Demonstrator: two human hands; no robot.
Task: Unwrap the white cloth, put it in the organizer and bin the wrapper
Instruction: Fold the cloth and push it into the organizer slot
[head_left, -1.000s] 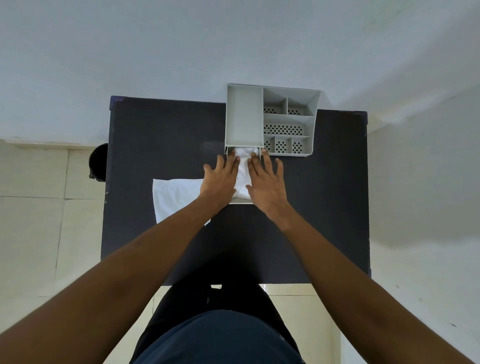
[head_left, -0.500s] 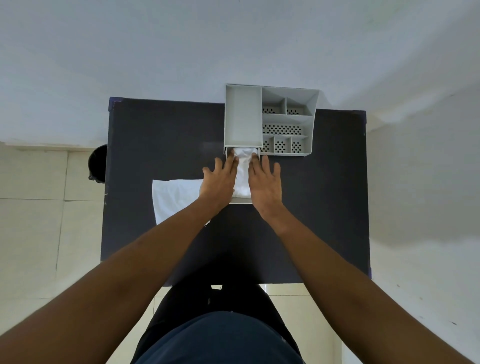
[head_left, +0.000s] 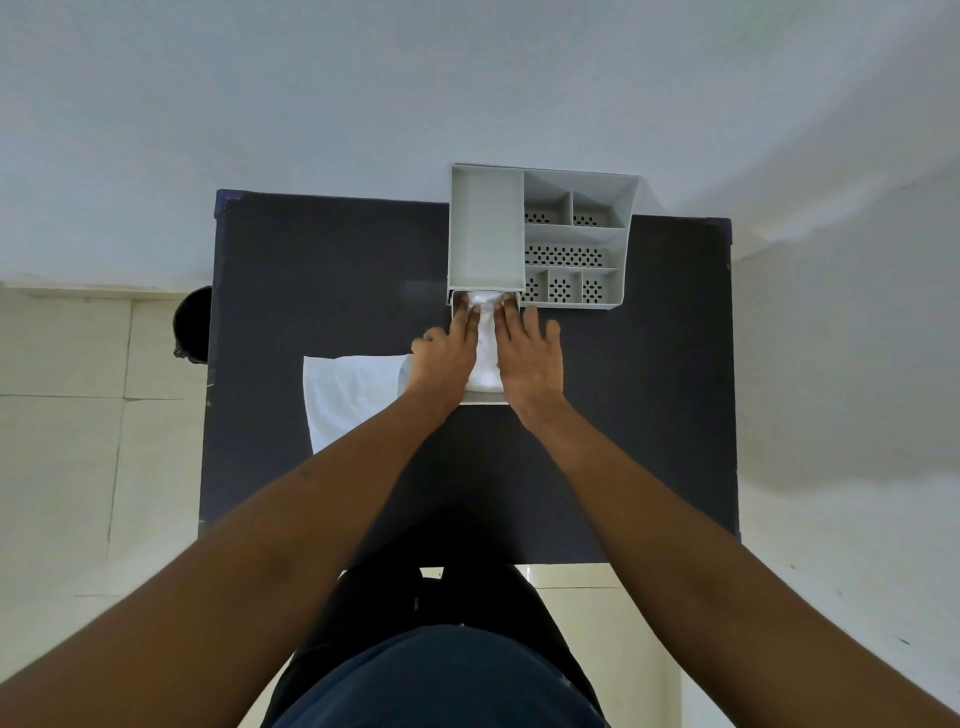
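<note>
The white cloth (head_left: 487, 353) lies in a pulled-out drawer (head_left: 483, 399) at the front of the grey organizer (head_left: 540, 239). My left hand (head_left: 447, 358) and my right hand (head_left: 527, 358) lie flat on the cloth, side by side, fingers pointing into the drawer's far end and pressing the cloth down. Neither hand grips anything. The clear wrapper (head_left: 353, 395) lies flat on the dark table (head_left: 322, 270), just left of my left hand; my left forearm covers its near right corner.
The organizer stands at the table's far edge, with a tall left compartment and several small perforated ones on the right. A black bin (head_left: 192, 327) sits on the floor beyond the table's left edge. A white wall is behind.
Both hands have slid slightly forward on the cloth, their fingertips now further inside the drawer. The wrapper and organizer have not moved.
</note>
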